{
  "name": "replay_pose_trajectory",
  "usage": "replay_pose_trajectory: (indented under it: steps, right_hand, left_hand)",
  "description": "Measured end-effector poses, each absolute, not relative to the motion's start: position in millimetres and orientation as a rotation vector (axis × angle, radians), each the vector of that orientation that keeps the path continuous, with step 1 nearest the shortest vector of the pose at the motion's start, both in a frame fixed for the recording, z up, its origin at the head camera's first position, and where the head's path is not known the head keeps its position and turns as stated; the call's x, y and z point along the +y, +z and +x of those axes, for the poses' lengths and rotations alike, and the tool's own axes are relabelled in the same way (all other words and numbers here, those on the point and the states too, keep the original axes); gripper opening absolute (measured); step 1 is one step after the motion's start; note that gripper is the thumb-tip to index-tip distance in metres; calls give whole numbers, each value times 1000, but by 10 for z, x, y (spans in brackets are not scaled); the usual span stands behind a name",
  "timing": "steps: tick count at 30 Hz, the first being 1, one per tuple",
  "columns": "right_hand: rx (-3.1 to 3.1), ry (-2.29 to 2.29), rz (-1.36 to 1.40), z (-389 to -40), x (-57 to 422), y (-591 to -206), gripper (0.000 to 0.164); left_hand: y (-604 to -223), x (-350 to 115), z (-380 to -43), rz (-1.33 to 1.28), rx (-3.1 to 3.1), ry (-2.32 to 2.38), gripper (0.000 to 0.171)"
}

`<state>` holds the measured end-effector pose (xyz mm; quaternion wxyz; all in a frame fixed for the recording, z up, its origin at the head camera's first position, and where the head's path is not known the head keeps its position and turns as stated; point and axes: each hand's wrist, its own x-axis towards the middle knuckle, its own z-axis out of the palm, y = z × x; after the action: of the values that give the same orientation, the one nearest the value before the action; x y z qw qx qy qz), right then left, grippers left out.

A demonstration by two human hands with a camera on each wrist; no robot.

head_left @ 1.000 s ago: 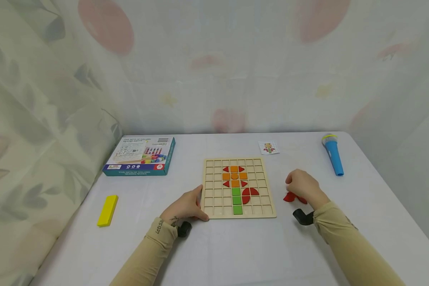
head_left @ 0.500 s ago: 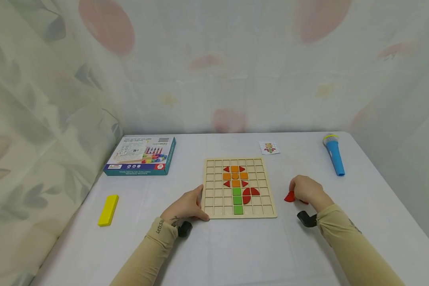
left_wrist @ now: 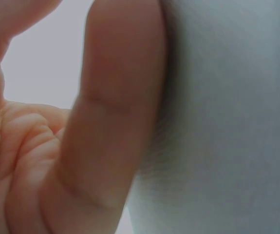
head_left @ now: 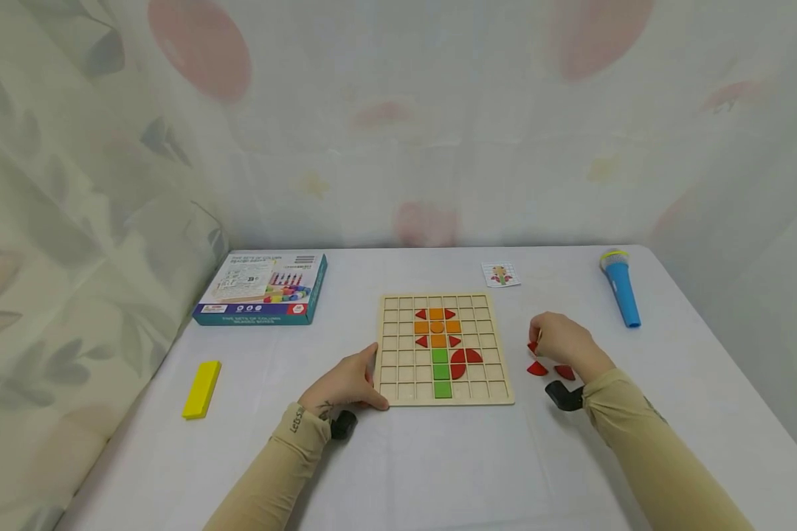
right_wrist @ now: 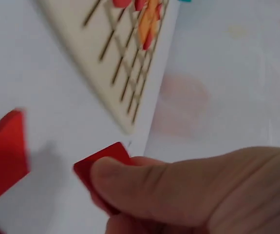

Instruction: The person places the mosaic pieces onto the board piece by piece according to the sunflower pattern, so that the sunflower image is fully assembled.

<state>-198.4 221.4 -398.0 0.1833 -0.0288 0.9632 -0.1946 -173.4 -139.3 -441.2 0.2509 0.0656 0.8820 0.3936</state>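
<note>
My left hand (head_left: 345,380) rests at the near left corner of the wooden grid board (head_left: 398,369), thumb along the corner and fingers against the left edge. Set in the board are orange and green squares, an orange disc, small red triangles and red quarter-circles (head_left: 458,370). Right of the board, my right hand (head_left: 566,345) pinches a flat red puzzle piece (right_wrist: 114,151) between thumb and fingers; the thumb hides part of its shape. Two loose red quarter-circle pieces (head_left: 537,369) lie on the table below that hand. The left wrist view shows mostly blurred fingers (left_wrist: 115,97).
A small pattern card (head_left: 501,275) lies behind the board. At the far right is a blue toy microphone (head_left: 622,295). A boxed game (head_left: 259,291) sits at the back left, with a yellow block (head_left: 201,389) nearer on the left. Curtains (head_left: 398,147) hang behind the table.
My right hand dipped to the red pieces, then rose slightly away and left, with one piece pinched. The two other pieces now show apart. My left hand and the board stay put.
</note>
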Motion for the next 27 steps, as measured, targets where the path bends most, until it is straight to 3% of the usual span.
replay_pose_trajectory:
  steps: [6,13,19,27]
  right_hand:
    - [2799,-744,-285,-2104,1896,-3845,8]
    - [2724,-974,-376,-2182,1394,-3867,28]
    - [2703,-1009,-465,-2159,1025,-3992,27]
    - [2738,-872,-521,-2103,754,-4155,12]
  left_hand:
    - [-4410,-1387,-1742,160,2382,1081,120]
    - [-4400,-1382,-1736,132,2363,1103,120]
    - [-4395,-1382,-1741,120,2363,1099,120]
    - [-4406,-1389,-1746,130,2353,1098,120]
